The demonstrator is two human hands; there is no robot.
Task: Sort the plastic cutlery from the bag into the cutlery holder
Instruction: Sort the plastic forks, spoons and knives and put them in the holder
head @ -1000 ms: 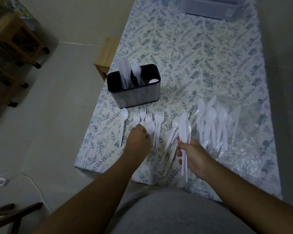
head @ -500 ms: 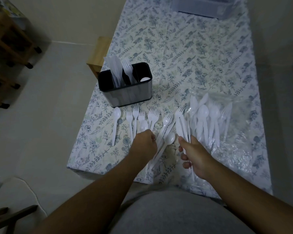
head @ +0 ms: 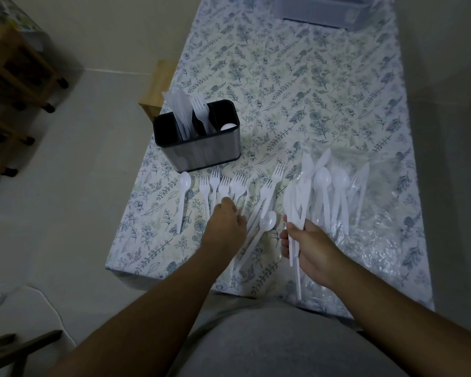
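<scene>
A black and steel cutlery holder (head: 201,151) stands near the table's left edge with white knives, forks and a spoon in its compartments. In front of it lie a lone white spoon (head: 183,197), a row of white forks (head: 223,186) and a second spoon (head: 265,223). My left hand (head: 226,227) rests knuckles-up on the fork handles; its fingertips are hidden. My right hand (head: 307,247) is shut on a bundle of white knives (head: 297,208). A clear plastic bag (head: 378,213) to the right holds more spoons (head: 332,186) and forks.
The table wears a floral cloth (head: 297,85). A clear plastic box (head: 324,8) sits at the far end. A wooden stool (head: 158,85) stands left of the table, and a wooden shelf on castors (head: 17,77) lies further left. My grey-clad lap fills the bottom.
My left hand has slid right along the forks' handles. A spoon now lies between my hands. The right hand keeps its knives and has barely moved.
</scene>
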